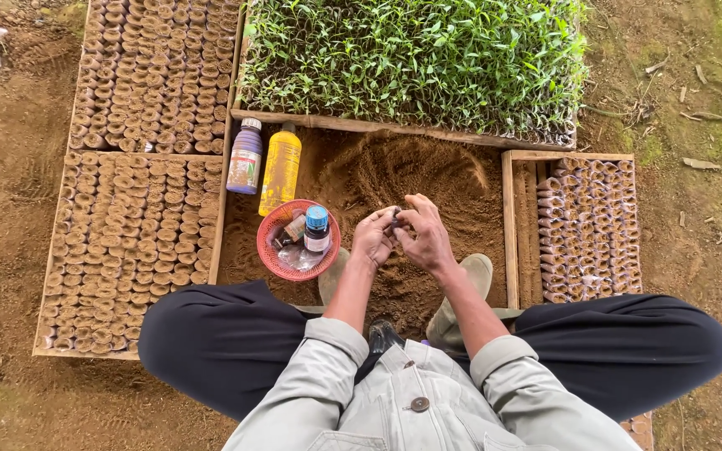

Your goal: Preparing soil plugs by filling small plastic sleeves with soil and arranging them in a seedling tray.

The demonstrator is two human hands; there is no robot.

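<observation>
Between my fingertips sits a small dark cylinder, probably a little soil-filled paper pot [395, 219], though it is too small here to be sure. My left hand [375, 236] pinches it from one side and my right hand [425, 236] closes on it from the other, both narrow and curled, held over the heap of loose brown soil [394, 179]. To do this well I judge I should keep the grip light, so the wall does not crush, and keep it upright over the heap.

Just left of my left hand is one round red plastic basket [297, 240] with a blue-capped bottle [317, 229] and one smaller bottle in it. Beyond it lie two bottles, one purple [245, 156], one yellow [280, 169]. Further left are two wooden trays of filled pots [131, 242]; to the right of my right hand is one partly filled wooden tray [587, 225]. Ahead stands one tray of green seedlings [411, 63].
</observation>
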